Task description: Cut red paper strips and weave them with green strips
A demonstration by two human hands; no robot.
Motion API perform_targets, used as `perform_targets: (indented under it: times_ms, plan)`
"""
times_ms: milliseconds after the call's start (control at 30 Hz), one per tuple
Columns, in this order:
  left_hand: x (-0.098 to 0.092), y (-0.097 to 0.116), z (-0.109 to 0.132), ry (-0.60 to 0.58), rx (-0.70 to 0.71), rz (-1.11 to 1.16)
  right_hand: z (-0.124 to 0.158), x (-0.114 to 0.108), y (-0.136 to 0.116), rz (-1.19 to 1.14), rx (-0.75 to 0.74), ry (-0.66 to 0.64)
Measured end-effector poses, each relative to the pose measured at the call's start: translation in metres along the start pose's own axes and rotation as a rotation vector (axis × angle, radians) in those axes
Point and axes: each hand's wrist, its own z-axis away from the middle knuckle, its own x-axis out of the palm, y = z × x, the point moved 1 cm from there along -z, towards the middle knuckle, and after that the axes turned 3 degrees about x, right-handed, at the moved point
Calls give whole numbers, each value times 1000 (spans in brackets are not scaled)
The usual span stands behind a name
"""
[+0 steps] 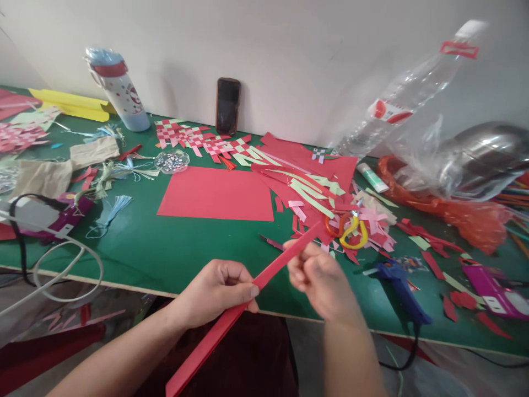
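Note:
A long strip of folded red paper (270, 269) slants from low in front of me up towards the table. My left hand (219, 292) pinches it near its middle between thumb and fingers. Up by the far end, my right hand (322, 275) is slightly blurred, its fingers curled against the strip, partly behind it. Beyond both hands a flat red paper sheet (219, 193) lies on the green table (165, 259). Scissors with yellow and orange handles (354, 234) rest on paper scraps just past my right hand.
A blue hot glue gun (403, 292) with a cable lies at right. Behind stand a leaning plastic bottle (400, 99), a phone (227, 105) and a flask (119, 88). Woven paper pieces (194, 138), tassels (113, 212) and a bead dish (171, 161) are spread about. A white cable (99, 264) loops over the left edge.

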Motion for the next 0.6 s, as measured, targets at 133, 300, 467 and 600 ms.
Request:
perform_targets:
  times_ms: [133, 300, 467, 600]
  plan:
    - [2, 1, -5, 7, -5, 55, 12, 32, 14, 224, 54, -113]
    - [0, 2, -4, 12, -26, 104, 8, 32, 14, 177, -3, 35]
    - [-5, -1, 5, -8, -33, 91, 4, 19, 8, 82, -24, 113]
    - [-6, -3, 9, -14, -17, 71, 3, 17, 7, 90, -33, 102]
